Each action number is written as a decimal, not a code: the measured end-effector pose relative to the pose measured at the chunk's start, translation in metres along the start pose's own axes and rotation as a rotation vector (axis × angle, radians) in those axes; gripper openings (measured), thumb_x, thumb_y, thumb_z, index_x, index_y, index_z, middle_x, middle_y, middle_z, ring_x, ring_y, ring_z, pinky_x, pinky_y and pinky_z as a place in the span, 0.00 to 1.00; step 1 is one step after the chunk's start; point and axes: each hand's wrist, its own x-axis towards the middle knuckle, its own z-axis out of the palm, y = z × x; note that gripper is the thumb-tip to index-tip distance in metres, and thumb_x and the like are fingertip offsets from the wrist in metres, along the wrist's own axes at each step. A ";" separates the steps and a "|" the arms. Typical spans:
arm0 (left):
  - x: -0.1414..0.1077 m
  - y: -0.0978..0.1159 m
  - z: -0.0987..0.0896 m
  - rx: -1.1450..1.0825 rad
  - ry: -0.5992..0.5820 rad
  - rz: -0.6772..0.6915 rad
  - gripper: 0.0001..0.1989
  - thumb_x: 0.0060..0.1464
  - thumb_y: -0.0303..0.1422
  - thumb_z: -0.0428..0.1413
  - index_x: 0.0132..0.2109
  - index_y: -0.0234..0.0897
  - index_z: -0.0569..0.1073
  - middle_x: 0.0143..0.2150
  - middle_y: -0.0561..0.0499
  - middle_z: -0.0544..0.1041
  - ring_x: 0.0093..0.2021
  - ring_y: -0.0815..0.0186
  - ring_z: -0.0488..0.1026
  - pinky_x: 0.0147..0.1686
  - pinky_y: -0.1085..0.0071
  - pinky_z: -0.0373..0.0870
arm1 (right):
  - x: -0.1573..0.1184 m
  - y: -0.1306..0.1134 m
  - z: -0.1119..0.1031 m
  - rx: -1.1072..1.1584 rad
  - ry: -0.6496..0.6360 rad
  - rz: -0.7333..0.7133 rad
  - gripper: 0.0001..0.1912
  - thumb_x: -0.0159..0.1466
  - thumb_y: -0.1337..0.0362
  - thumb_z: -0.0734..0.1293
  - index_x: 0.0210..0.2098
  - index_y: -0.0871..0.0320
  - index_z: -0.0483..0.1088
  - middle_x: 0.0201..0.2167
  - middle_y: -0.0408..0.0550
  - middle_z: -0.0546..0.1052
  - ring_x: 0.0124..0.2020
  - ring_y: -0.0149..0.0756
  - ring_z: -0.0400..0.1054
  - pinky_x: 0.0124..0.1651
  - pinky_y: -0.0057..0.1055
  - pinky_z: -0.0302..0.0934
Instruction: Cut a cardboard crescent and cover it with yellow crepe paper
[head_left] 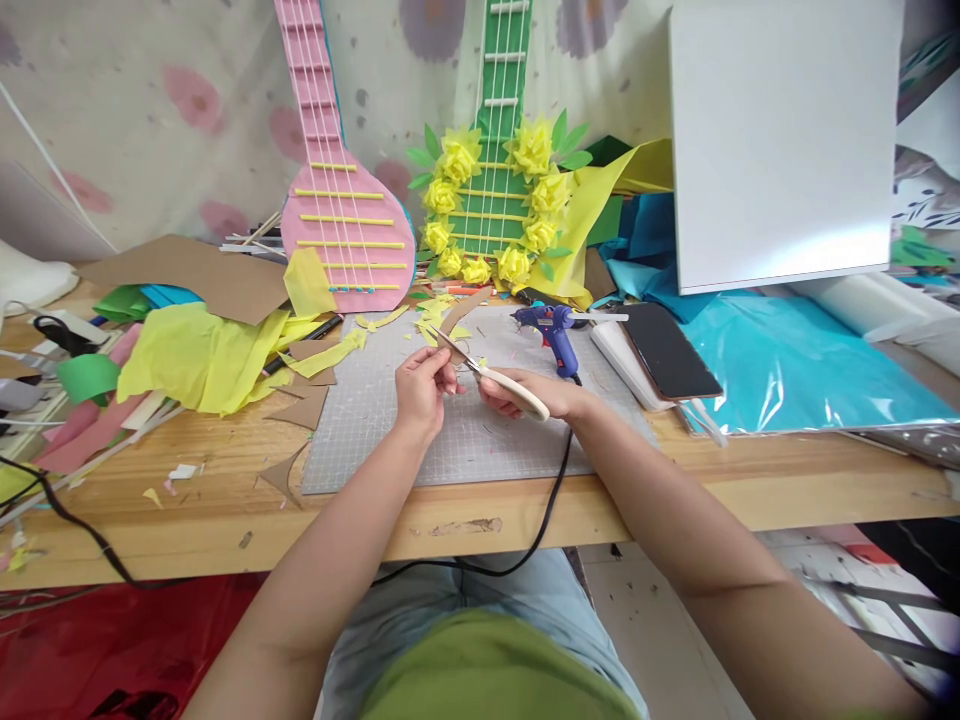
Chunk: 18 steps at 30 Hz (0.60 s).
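Observation:
My right hand (517, 392) is closed on white-handled scissors (525, 392), whose blades point up and left toward my other hand. My left hand (426, 385) is closed in a pinch at the blade tips; a brown cardboard strip (459, 318) rises just above its fingers. Whether the strip is between those fingers is too small to tell. Both hands are over a grey cutting mat (360, 450). A blue glue gun (553, 335) lies on the mat, right of the scissors. Yellow paper scraps (442, 312) lie behind my hands.
A pink paper instrument (349, 225) and a green one with yellow flowers (491, 205) stand behind the mat. Yellow paper (202, 355) lies left; a black phone (667, 350), blue wrapped sheets (810, 365) and a white board (784, 140) are right. A black cable (551, 510) crosses the table edge.

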 end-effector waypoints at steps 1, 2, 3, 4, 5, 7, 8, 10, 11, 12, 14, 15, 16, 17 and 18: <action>0.000 0.000 0.000 -0.008 0.006 -0.002 0.09 0.41 0.30 0.56 0.21 0.35 0.63 0.13 0.60 0.62 0.11 0.77 0.56 0.15 0.76 0.63 | 0.000 0.000 0.000 0.001 0.005 0.002 0.23 0.56 0.44 0.62 0.27 0.57 0.52 0.20 0.34 0.49 0.19 0.21 0.43 0.20 0.23 0.41; 0.000 -0.001 0.001 -0.017 0.009 -0.005 0.08 0.41 0.30 0.56 0.21 0.35 0.64 0.13 0.60 0.62 0.11 0.77 0.56 0.15 0.76 0.63 | 0.001 0.000 0.001 0.000 0.011 0.002 0.23 0.56 0.43 0.62 0.27 0.57 0.52 0.20 0.34 0.49 0.18 0.21 0.43 0.20 0.23 0.41; 0.000 -0.001 0.001 -0.026 0.011 -0.008 0.08 0.41 0.30 0.57 0.21 0.35 0.64 0.13 0.60 0.62 0.11 0.77 0.56 0.15 0.76 0.64 | 0.001 0.000 0.001 -0.003 0.016 0.000 0.24 0.55 0.43 0.62 0.26 0.57 0.52 0.20 0.34 0.50 0.18 0.20 0.43 0.20 0.23 0.42; 0.000 -0.001 0.001 -0.034 0.012 -0.012 0.08 0.41 0.30 0.57 0.21 0.35 0.64 0.13 0.59 0.62 0.11 0.76 0.56 0.15 0.76 0.64 | 0.001 0.000 0.001 -0.004 0.019 0.000 0.24 0.55 0.43 0.62 0.26 0.57 0.52 0.20 0.34 0.50 0.18 0.20 0.44 0.20 0.23 0.42; 0.000 0.000 0.001 -0.041 0.014 -0.015 0.08 0.41 0.30 0.57 0.21 0.35 0.64 0.13 0.59 0.62 0.11 0.76 0.56 0.15 0.76 0.64 | 0.001 0.000 0.001 -0.004 0.018 0.003 0.24 0.55 0.43 0.62 0.26 0.57 0.52 0.20 0.34 0.50 0.18 0.20 0.44 0.20 0.23 0.42; 0.000 0.000 0.001 -0.048 0.016 -0.024 0.08 0.41 0.29 0.56 0.21 0.35 0.64 0.13 0.59 0.62 0.11 0.76 0.56 0.15 0.76 0.64 | 0.001 0.000 0.001 -0.003 0.014 0.016 0.24 0.55 0.43 0.62 0.26 0.57 0.52 0.20 0.34 0.50 0.18 0.20 0.44 0.20 0.23 0.42; 0.000 0.000 0.001 -0.050 0.017 -0.029 0.08 0.41 0.29 0.56 0.21 0.35 0.64 0.13 0.59 0.62 0.11 0.76 0.56 0.15 0.76 0.64 | 0.001 0.000 0.000 -0.001 0.010 0.023 0.24 0.56 0.43 0.62 0.27 0.57 0.52 0.19 0.34 0.50 0.18 0.20 0.44 0.20 0.23 0.42; 0.000 0.000 0.001 -0.056 0.021 -0.036 0.09 0.41 0.29 0.56 0.20 0.35 0.63 0.13 0.59 0.62 0.11 0.77 0.56 0.15 0.76 0.64 | 0.001 0.001 0.000 0.001 -0.002 0.025 0.23 0.57 0.44 0.61 0.27 0.57 0.52 0.19 0.34 0.50 0.18 0.20 0.44 0.20 0.23 0.42; 0.000 0.000 0.001 -0.059 0.022 -0.039 0.09 0.41 0.29 0.56 0.20 0.35 0.63 0.13 0.59 0.62 0.11 0.76 0.56 0.14 0.76 0.64 | 0.001 0.002 -0.001 -0.001 -0.007 0.021 0.23 0.57 0.44 0.61 0.27 0.57 0.52 0.19 0.34 0.50 0.18 0.20 0.43 0.20 0.22 0.42; 0.000 0.000 0.001 -0.063 0.022 -0.041 0.09 0.41 0.29 0.56 0.20 0.35 0.63 0.13 0.59 0.62 0.11 0.76 0.56 0.14 0.76 0.64 | 0.002 0.002 -0.001 -0.005 -0.012 0.014 0.22 0.57 0.44 0.61 0.27 0.57 0.51 0.19 0.34 0.49 0.18 0.20 0.43 0.19 0.22 0.42; 0.000 -0.001 0.001 -0.065 0.013 -0.038 0.09 0.41 0.29 0.57 0.20 0.35 0.63 0.13 0.59 0.62 0.11 0.76 0.55 0.14 0.76 0.64 | 0.002 0.004 -0.001 -0.027 -0.014 -0.006 0.22 0.58 0.45 0.60 0.27 0.57 0.51 0.20 0.34 0.50 0.18 0.21 0.44 0.20 0.23 0.43; 0.000 -0.002 0.001 -0.061 0.004 -0.034 0.10 0.41 0.30 0.57 0.20 0.35 0.63 0.13 0.59 0.62 0.11 0.76 0.56 0.14 0.76 0.64 | 0.001 0.004 -0.002 -0.042 -0.016 -0.016 0.21 0.58 0.45 0.60 0.27 0.57 0.52 0.21 0.35 0.50 0.18 0.21 0.44 0.20 0.23 0.43; 0.000 -0.002 0.000 -0.054 -0.009 -0.026 0.10 0.41 0.30 0.57 0.20 0.35 0.63 0.13 0.59 0.62 0.11 0.76 0.56 0.15 0.76 0.65 | 0.001 0.004 -0.003 -0.057 -0.018 -0.026 0.21 0.58 0.45 0.60 0.28 0.57 0.52 0.21 0.35 0.51 0.19 0.21 0.45 0.20 0.23 0.43; 0.000 -0.002 0.000 -0.046 -0.020 -0.014 0.10 0.41 0.31 0.57 0.21 0.35 0.63 0.13 0.59 0.63 0.12 0.76 0.56 0.15 0.76 0.65 | 0.000 0.004 -0.004 -0.072 -0.028 -0.036 0.21 0.59 0.45 0.60 0.29 0.57 0.53 0.22 0.35 0.52 0.19 0.21 0.45 0.20 0.23 0.44; 0.001 -0.002 -0.001 -0.037 -0.026 0.002 0.10 0.41 0.32 0.57 0.21 0.35 0.63 0.14 0.59 0.63 0.12 0.76 0.57 0.16 0.76 0.66 | -0.002 0.004 -0.006 -0.092 -0.047 -0.044 0.21 0.59 0.45 0.59 0.29 0.57 0.53 0.22 0.36 0.52 0.19 0.21 0.46 0.21 0.23 0.45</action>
